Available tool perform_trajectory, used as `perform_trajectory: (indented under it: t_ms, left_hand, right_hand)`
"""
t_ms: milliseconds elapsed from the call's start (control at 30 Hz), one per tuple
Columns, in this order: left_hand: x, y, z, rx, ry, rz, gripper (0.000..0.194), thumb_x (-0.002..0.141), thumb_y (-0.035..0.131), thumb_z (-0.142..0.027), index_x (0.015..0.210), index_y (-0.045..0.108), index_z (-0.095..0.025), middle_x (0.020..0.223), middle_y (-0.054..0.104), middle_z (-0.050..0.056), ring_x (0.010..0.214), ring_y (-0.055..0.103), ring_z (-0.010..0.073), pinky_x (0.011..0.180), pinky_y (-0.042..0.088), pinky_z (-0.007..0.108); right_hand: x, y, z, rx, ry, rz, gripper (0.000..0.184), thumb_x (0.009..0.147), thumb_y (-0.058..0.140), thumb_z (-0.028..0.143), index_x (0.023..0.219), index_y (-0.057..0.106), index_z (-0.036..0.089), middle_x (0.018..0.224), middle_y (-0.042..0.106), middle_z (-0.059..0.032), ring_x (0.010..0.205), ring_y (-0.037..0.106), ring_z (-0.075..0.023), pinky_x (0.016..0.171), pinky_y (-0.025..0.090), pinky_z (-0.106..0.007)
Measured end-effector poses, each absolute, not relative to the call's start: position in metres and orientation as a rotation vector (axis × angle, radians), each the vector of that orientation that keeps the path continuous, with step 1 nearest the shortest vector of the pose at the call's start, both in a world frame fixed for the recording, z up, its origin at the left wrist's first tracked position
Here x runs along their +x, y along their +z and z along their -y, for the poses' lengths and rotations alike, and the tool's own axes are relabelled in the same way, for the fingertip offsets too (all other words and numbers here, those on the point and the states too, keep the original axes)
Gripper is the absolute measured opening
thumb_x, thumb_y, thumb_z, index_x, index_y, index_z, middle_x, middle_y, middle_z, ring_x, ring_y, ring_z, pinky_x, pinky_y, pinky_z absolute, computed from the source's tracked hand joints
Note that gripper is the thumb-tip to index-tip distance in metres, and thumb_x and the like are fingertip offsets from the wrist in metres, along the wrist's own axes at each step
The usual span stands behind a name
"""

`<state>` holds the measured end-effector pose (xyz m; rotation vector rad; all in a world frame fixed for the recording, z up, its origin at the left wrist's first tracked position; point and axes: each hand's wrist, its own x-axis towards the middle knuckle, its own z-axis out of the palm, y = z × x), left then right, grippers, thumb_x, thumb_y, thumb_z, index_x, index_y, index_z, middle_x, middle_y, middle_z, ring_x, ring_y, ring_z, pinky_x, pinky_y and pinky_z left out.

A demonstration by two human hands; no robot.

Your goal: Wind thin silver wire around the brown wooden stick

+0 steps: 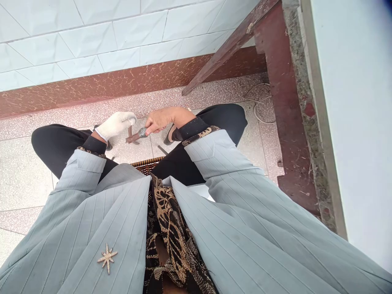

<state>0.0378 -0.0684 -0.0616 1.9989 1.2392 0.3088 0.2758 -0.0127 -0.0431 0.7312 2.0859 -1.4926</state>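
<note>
My left hand (116, 124), in a white knitted glove, is closed with thumb and fingers pinched together. A thin brown strip (130, 131) sticks down from its fingertips. My right hand (162, 119) is bare and wrapped round a short tool (134, 137) with a grey bound section and a rusty brown end pointing left. The tool's end lies close to the brown strip; I cannot tell whether they touch. What kind of tool it is does not show clearly. Both hands are between my knees, above the floor.
A woven basket (147, 165) shows between my legs. A dark strip (162, 150) lies on the speckled tile floor (27, 171). A wooden brace (226, 47) slants down beside a dark red board (288, 110) at right, near a loose white cable (260, 118). A tiled wall (92, 38) stands ahead.
</note>
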Motion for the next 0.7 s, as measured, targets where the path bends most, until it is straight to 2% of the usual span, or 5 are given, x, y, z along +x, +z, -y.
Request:
perform_trajectory:
  t_ms: [133,267,433,567,700]
  left_hand:
    - [0.036,-0.061,0.067,1.875,0.473,-1.225,0.031,0.095,0.051,-0.042,0.093,0.069,-0.017,0.081,0.066,0.004,0.075,0.058,0.0180,0.076,0.048,0.034]
    - [0.044,-0.054,0.071,1.801,0.505,-1.222,0.031,0.097,0.048,-0.042,0.090,0.066,-0.018,0.069,0.055,0.000,0.067,0.051,0.0159,0.071,0.047,0.032]
    - [0.053,-0.049,0.076,1.887,0.337,-1.211,0.027,0.091,0.050,-0.039,0.087,0.066,-0.017,0.077,0.063,0.001,0.078,0.056,0.0169,0.082,0.049,0.032]
    - [0.051,-0.052,0.077,1.941,0.281,-1.176,0.030,0.091,0.050,-0.042,0.088,0.067,-0.017,0.082,0.066,0.001,0.080,0.058,0.0175,0.082,0.049,0.033]
    - [0.047,-0.051,0.076,1.956,0.310,-1.205,0.028,0.090,0.051,-0.039,0.088,0.069,-0.018,0.082,0.067,0.001,0.079,0.060,0.0176,0.083,0.049,0.033]
  right_hand:
    - [0.280,-0.041,0.013,0.852,-1.902,-2.292,0.046,0.098,0.072,0.055,0.074,0.060,0.018,0.060,0.054,0.0036,0.053,0.044,-0.0082,0.056,0.035,-0.024]
    - [0.278,-0.036,0.010,1.635,-2.071,-2.398,0.049,0.107,0.053,0.063,0.090,0.062,0.018,0.065,0.051,0.0022,0.054,0.041,-0.0098,0.055,0.034,-0.025]
    - [0.278,-0.044,-0.002,1.959,-1.613,-2.293,0.038,0.109,0.055,0.046,0.094,0.068,0.014,0.066,0.054,-0.0012,0.059,0.047,-0.0135,0.061,0.038,-0.029]
    - [0.278,-0.053,-0.006,1.645,-1.146,-2.322,0.035,0.101,0.069,0.044,0.086,0.071,0.013,0.062,0.055,-0.0025,0.064,0.052,-0.0161,0.065,0.037,-0.031]
    - [0.276,-0.050,0.001,1.287,-1.092,-2.268,0.034,0.100,0.069,0.044,0.082,0.069,0.015,0.065,0.059,-0.0022,0.063,0.051,-0.0144,0.065,0.036,-0.030]
